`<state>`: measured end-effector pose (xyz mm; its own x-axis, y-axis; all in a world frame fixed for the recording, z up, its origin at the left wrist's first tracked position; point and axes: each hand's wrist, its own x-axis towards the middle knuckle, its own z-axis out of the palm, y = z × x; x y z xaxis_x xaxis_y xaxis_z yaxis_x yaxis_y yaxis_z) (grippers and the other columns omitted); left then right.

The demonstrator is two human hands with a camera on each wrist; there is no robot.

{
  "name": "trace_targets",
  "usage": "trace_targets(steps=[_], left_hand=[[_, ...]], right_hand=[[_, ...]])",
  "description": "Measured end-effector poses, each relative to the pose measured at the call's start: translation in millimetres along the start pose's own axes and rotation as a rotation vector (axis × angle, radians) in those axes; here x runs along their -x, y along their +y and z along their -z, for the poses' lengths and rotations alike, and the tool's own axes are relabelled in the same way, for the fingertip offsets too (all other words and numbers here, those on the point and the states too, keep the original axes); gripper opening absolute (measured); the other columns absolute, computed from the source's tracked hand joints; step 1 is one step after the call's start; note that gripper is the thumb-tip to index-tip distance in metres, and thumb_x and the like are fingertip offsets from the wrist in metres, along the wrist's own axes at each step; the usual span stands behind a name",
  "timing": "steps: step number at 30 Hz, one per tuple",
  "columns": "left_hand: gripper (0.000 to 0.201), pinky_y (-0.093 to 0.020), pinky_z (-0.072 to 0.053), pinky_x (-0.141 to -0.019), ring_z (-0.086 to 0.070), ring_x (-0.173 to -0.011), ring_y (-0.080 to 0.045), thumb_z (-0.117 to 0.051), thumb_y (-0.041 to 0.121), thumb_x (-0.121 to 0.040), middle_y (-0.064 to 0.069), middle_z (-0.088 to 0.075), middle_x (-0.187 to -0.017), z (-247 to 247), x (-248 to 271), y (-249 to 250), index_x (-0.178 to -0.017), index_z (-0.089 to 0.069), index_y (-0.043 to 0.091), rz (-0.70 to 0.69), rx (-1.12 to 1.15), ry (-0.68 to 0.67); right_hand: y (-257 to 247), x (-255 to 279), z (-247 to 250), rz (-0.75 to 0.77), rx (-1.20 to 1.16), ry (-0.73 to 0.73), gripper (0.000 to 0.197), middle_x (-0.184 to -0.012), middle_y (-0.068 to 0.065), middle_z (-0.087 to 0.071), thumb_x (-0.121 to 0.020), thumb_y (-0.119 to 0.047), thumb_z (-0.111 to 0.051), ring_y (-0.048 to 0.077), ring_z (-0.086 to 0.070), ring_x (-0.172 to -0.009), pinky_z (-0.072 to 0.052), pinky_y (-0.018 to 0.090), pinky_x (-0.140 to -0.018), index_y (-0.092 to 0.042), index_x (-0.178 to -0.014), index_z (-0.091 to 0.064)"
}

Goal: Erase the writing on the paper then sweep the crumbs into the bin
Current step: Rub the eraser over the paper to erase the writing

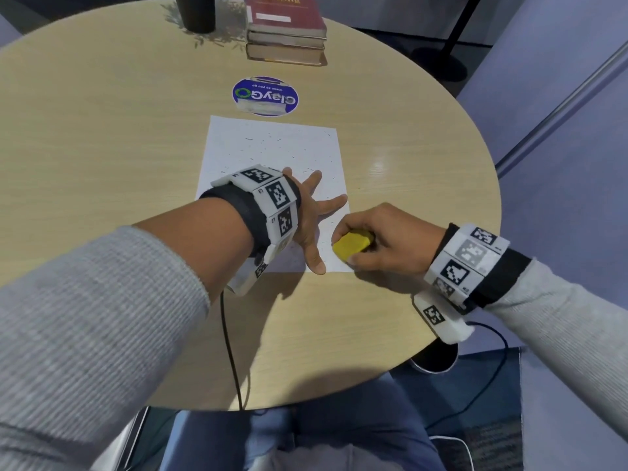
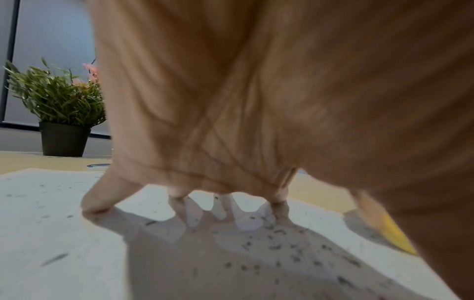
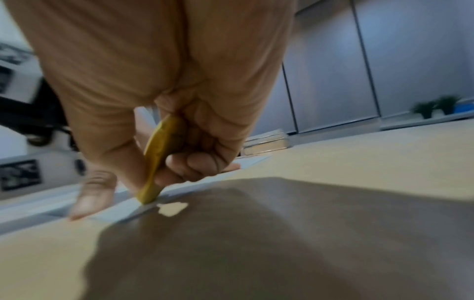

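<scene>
Looking down from the head camera, the white paper [image 1: 272,158] lies near the middle of the round wooden desk [image 1: 102,130], its near edge well back from the desk's near rim. The left hand [image 1: 311,215] lies flat on the paper's near half with fingers spread wide, the thumb reaching almost to the near edge of the sheet. The right hand [image 1: 384,239] has its fingers curled round a yellow eraser [image 1: 351,245], which meets the paper at its near right corner. Small dark crumbs [image 1: 268,141] are scattered over the sheet, mostly on its far half. Beyond the paper's far edge sits a round blue sticker [image 1: 265,96], and at the desk's far edge stand a stack of books [image 1: 285,28] and a dark pot [image 1: 198,11]. A black cable [image 1: 231,351] runs off the near rim.

From the left wrist, the palm fills most of the frame; the fingertips [image 2: 97,205] press down on the paper [image 2: 51,223], apart from one another. Crumbs [image 2: 277,243] lie thick in the hand's shadow. A slice of the eraser [image 2: 396,235] shows at the right, and a potted plant [image 2: 61,105] stands at the desk's far edge.

From the right wrist, thumb and curled fingers [image 3: 202,162] pinch the eraser [image 3: 159,158] upright, its lower end on the corner of the paper [image 3: 123,211]. The left thumb [image 3: 92,192] presses the sheet just beside it. The books [image 3: 266,142] sit farther back.
</scene>
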<state>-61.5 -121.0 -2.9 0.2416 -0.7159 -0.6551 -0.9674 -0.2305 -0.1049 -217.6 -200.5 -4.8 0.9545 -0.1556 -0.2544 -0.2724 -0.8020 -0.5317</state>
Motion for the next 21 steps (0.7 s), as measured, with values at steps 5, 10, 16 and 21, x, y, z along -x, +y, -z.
trace_targets(steps=[5,10,16,21], left_hand=[[0.133,-0.067,-0.008,-0.115,0.019,-0.143,-0.052,-0.070,0.081,-0.057,-0.008,0.033,-0.159,1,-1,0,-0.145,0.026,0.051,0.001,-0.008,-0.008],[0.134,-0.066,-0.004,-0.116,0.020,-0.143,-0.052,-0.072,0.081,-0.056,-0.007,0.031,-0.159,-2,0,-1,-0.145,0.024,0.051,-0.009,0.025,0.008],[0.128,-0.064,0.002,-0.114,0.023,-0.143,-0.050,-0.065,0.083,-0.061,-0.009,0.032,-0.159,-4,4,1,-0.147,0.024,0.048,-0.021,0.028,0.026],[0.118,-0.061,0.006,-0.115,0.024,-0.144,-0.046,-0.060,0.079,-0.072,-0.011,0.032,-0.159,-1,14,6,-0.149,0.022,0.044,-0.023,0.047,0.032]], right_hand=[[6,-1,8,-0.042,0.006,0.029,0.025,-0.083,-0.007,-0.065,-0.080,-0.015,-0.071,0.001,-0.058,-0.074,-0.042,0.019,-0.067,-0.018,-0.104,-0.066],[-2,3,0,0.005,-0.012,-0.020,0.024,-0.081,-0.006,-0.066,-0.080,-0.016,-0.070,0.004,-0.059,-0.072,-0.046,0.019,-0.067,-0.018,-0.103,-0.066],[6,0,7,-0.051,-0.047,0.050,0.027,-0.085,-0.008,-0.066,-0.079,-0.016,-0.074,0.006,-0.059,-0.078,-0.046,0.019,-0.071,-0.021,-0.105,-0.067],[6,0,6,-0.075,-0.089,0.056,0.027,-0.089,-0.008,-0.066,-0.080,-0.015,-0.074,0.008,-0.059,-0.083,-0.046,0.020,-0.074,-0.022,-0.104,-0.068]])
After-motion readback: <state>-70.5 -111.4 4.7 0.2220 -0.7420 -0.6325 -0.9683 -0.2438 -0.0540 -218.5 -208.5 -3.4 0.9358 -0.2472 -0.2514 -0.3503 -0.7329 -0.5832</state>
